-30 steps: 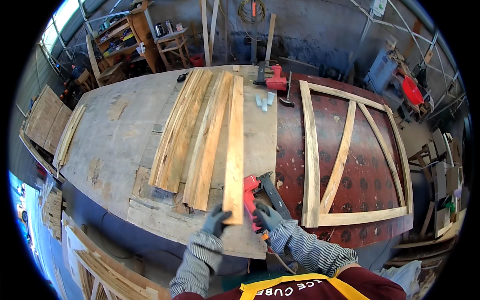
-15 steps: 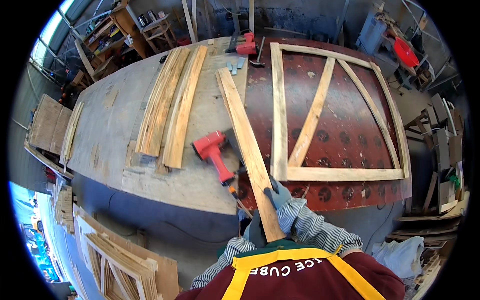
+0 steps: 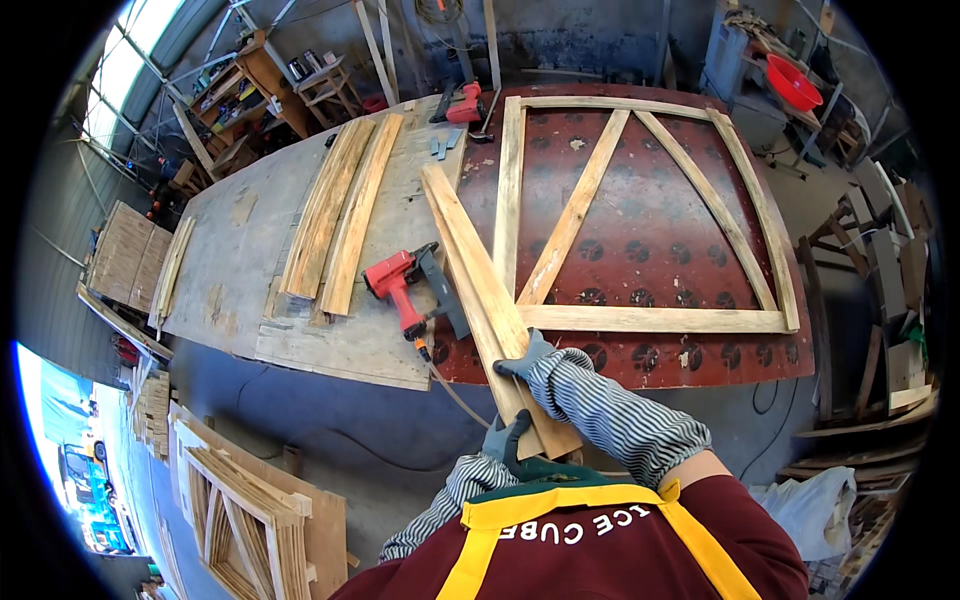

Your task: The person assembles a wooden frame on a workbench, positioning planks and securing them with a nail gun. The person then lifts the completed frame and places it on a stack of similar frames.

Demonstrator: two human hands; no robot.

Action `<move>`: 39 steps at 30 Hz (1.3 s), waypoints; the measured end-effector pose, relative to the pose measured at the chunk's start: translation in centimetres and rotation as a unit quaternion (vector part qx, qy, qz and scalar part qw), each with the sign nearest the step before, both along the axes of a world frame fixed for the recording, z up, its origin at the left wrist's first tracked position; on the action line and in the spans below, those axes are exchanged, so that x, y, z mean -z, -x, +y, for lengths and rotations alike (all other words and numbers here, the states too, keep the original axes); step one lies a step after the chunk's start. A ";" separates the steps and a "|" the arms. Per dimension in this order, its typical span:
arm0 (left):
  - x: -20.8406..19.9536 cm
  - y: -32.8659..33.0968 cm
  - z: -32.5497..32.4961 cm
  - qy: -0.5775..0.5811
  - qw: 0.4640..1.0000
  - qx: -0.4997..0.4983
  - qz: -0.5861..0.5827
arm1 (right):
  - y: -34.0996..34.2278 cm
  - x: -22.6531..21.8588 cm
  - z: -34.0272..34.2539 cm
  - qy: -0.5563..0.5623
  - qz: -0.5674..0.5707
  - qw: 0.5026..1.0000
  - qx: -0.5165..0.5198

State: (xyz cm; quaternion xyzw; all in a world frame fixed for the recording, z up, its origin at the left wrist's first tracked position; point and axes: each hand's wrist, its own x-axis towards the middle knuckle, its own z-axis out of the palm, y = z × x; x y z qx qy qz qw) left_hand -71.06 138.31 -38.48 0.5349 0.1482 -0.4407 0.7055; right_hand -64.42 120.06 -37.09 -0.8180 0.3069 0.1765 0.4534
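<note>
Two long wooden boards [image 3: 494,312], fanned slightly apart, slant from the table's middle down toward my body. My right hand [image 3: 526,356], in a grey glove, grips them from the right side partway down. Close to their near end, my left hand [image 3: 506,438], gloved too, is closed around the left edge. Left of the boards lies a red nail gun [image 3: 400,290] with a dark magazine and a hose. A wooden frame with two diagonal braces [image 3: 660,319] rests on the red table panel just to the right.
More boards [image 3: 330,215] lie on the left part of the table [image 3: 235,285]. At the far edge are a second red nail gun [image 3: 466,104], a hammer [image 3: 484,136] and grey nail strips [image 3: 443,145]. Finished-looking frames [image 3: 240,510] lean at the lower left. A red basin [image 3: 794,83] sits far right.
The boards have fanned apart, so the second one shows more. My left hand has come into view on their near left edge. The whole view has shifted a little.
</note>
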 end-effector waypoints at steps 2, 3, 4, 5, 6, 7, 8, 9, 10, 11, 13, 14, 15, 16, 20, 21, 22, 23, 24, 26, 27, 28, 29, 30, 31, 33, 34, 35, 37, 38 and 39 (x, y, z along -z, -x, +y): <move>-1.6 0.1 0.0 0.009 0.998 -0.056 0.016 | 0.4 0.4 -0.6 0.007 -0.052 0.998 0.032; -1.1 -0.2 0.9 0.054 0.997 -0.055 0.004 | 0.6 0.6 -1.0 0.013 -0.077 0.996 0.043; -2.2 -0.5 1.3 0.087 0.994 -0.054 0.045 | 1.2 1.1 -2.0 0.028 -0.086 0.995 0.038; -3.6 -1.0 1.8 0.119 0.988 -0.052 0.086 | 2.5 1.2 -3.4 0.052 -0.109 0.992 0.036; -5.1 -1.2 2.3 0.167 0.979 -0.065 0.095 | 4.1 -1.0 -4.6 0.060 -0.086 0.994 0.024; -5.3 -1.4 2.8 0.206 0.969 -0.069 0.114 | 6.1 -1.3 -6.7 0.077 -0.082 0.994 0.008; -5.9 -1.2 3.5 0.204 0.970 -0.076 0.106 | 8.4 -1.6 -8.8 0.102 -0.108 0.989 -0.015; -6.4 -1.2 3.7 0.208 0.971 -0.072 0.098 | 11.5 -1.0 -11.5 0.160 -0.132 0.978 -0.028; -6.5 -1.2 4.2 0.201 0.972 -0.076 0.092 | 14.1 -2.6 -13.7 0.165 -0.112 0.979 -0.040; -6.6 -0.7 4.5 0.192 0.974 -0.081 0.087 | 17.1 -3.0 -15.8 0.182 -0.121 0.975 -0.041; -6.6 -0.2 4.1 0.170 0.980 -0.071 0.076 | 23.2 -6.2 -19.1 0.224 -0.082 0.970 -0.051; -6.3 0.1 3.7 0.157 0.983 -0.078 0.059 | 25.9 -6.9 -21.0 0.245 -0.058 0.965 -0.068; -5.2 0.5 3.5 0.146 0.985 -0.086 0.046 | 27.8 -8.4 -22.2 0.265 -0.006 0.961 -0.075; -4.7 1.1 3.1 0.131 0.986 -0.100 0.033 | 29.8 -8.7 -23.7 0.276 0.003 0.957 -0.092; -6.0 3.9 -1.5 0.073 0.987 -0.145 -0.013 | 35.5 -8.3 -30.5 0.295 0.031 0.940 -0.169; -6.1 5.0 -3.0 0.065 0.984 -0.165 -0.030 | 36.3 -7.7 -32.4 0.293 0.016 0.937 -0.188; -6.3 6.2 -4.4 0.043 0.982 -0.176 -0.057 | 36.8 -7.1 -34.3 0.291 0.002 0.934 -0.209; -6.3 7.6 -5.9 0.020 0.978 -0.189 -0.083 | 37.4 -6.4 -36.4 0.289 -0.012 0.929 -0.231; -6.0 9.1 -7.0 0.029 0.977 -0.186 -0.100 | 38.0 -4.4 -38.9 0.291 -0.043 0.921 -0.255; -6.7 12.3 -11.0 0.034 0.974 -0.197 -0.105 | 38.4 -2.2 -44.3 0.290 -0.065 0.901 -0.317; -7.9 13.5 -13.2 0.027 0.974 -0.194 -0.112 | 38.8 0.0 -47.1 0.283 -0.090 0.894 -0.335; -8.8 15.3 -15.0 0.040 0.971 -0.213 -0.098 | 36.8 -3.0 -47.4 0.264 -0.003 0.904 -0.335; -10.1 16.9 -16.8 0.035 0.968 -0.226 -0.099 | 36.1 -2.0 -49.0 0.253 -0.004 0.897 -0.364; -11.1 18.3 -18.3 0.040 0.966 -0.233 -0.107 | 35.4 -1.1 -50.8 0.248 -0.009 0.888 -0.387; -11.7 19.7 -19.7 0.047 0.963 -0.238 -0.115 | 34.3 -1.8 -51.9 0.247 -0.013 0.878 -0.409; -12.0 22.5 -21.7 0.055 0.963 -0.238 -0.111 | 33.2 -2.7 -53.8 0.235 0.031 0.878 -0.416; -12.2 23.7 -22.7 0.051 0.963 -0.237 -0.115 | 33.0 -2.3 -54.6 0.243 0.027 0.872 -0.423; -12.7 24.6 -23.5 0.047 0.964 -0.234 -0.120 | 32.7 -1.8 -55.2 0.250 0.023 0.867 -0.429; -12.5 26.8 -24.6 0.050 0.964 -0.238 -0.109 | 32.7 -2.1 -56.0 0.248 0.008 0.869 -0.427; -12.3 27.5 -24.9 0.054 0.964 -0.237 -0.108 | 32.6 -2.3 -56.3 0.245 0.007 0.874 -0.420; -12.3 28.1 -25.1 0.057 0.964 -0.235 -0.108 | 32.5 -2.5 -56.5 0.241 0.006 0.879 -0.412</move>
